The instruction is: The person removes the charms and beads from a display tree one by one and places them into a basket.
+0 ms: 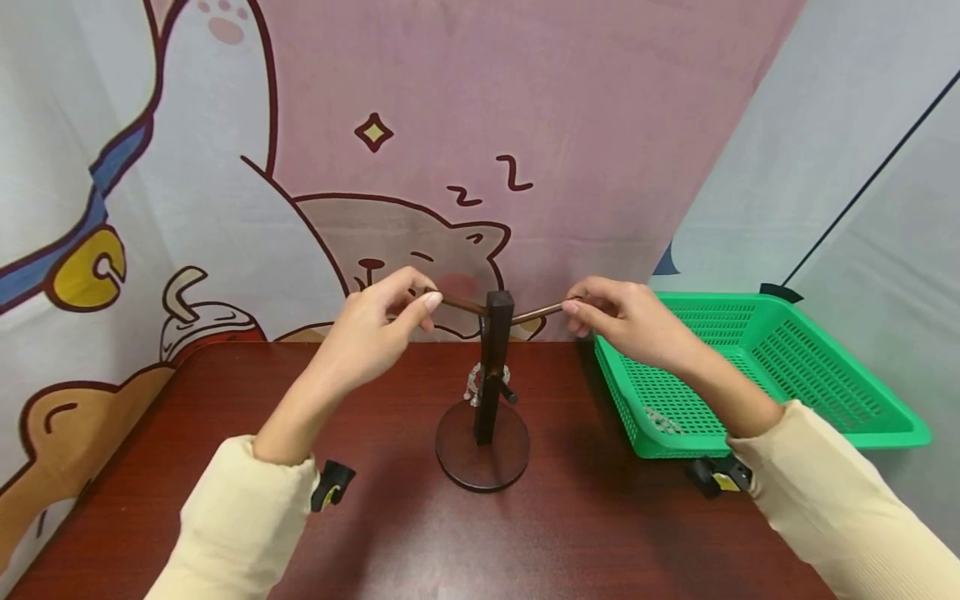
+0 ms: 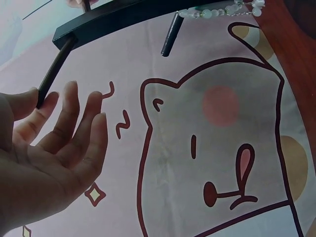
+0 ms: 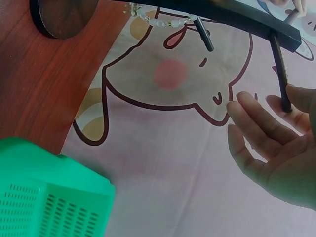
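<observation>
A dark wooden jewelry stand (image 1: pixel 498 333) stands upright on its round base (image 1: pixel 480 458). Two upper pegs slant upward from either side of the post's top. My left hand (image 1: pixel 382 325) pinches the tip of the left peg (image 2: pixel 53 74) between thumb and index finger, its other fingers spread loosely. On the other side, my right hand (image 1: pixel 622 321) pinches the tip of the right peg (image 3: pixel 280 74) the same way. Lower down, a clear beaded bracelet (image 2: pixel 217 12) hangs around the post by the lower pegs (image 3: pixel 203 35).
At the right on the reddish-brown table (image 1: pixel 390 517) sits a green plastic basket (image 1: pixel 618 408), a small clear beaded item (image 1: pixel 663 421) inside it. My right forearm passes over the basket. Behind the table hangs a cartoon-printed cloth (image 1: pixel 600 125).
</observation>
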A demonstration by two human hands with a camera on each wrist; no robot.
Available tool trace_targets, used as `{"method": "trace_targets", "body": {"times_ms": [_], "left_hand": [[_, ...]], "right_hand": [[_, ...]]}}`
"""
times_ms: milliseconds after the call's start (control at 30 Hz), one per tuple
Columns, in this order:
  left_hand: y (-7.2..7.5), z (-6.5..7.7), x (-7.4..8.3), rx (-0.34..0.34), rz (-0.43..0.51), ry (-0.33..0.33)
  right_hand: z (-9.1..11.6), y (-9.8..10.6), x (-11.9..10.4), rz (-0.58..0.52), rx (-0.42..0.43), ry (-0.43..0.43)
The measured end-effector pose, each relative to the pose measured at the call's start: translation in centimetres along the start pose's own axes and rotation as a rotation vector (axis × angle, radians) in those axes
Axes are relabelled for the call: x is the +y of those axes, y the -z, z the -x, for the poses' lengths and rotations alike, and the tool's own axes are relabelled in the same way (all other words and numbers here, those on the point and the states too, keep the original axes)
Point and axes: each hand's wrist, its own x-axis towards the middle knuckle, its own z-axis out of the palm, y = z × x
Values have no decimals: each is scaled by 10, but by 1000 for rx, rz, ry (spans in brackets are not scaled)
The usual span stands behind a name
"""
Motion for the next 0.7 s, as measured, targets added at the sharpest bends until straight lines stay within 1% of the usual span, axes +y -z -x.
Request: {"method": "trace_targets", "body": {"times_ms": [167,300,500,633,700], "left_hand": [[-1,4,-2,17,-13,28],[-5,10,-5,5,-15,44],[-16,20,-8,-25,-39,20],[-25,26,-8,-49,-33,0],[-28,29,-7,-66,-19,1]], "right_hand": [[3,-1,-2,3,3,-7],[6,-1,-4,15,15,5],[9,-1,-8,19,23,36],[11,-2,-12,5,27,44],[12,-2,-14,-5,28,45]]}}
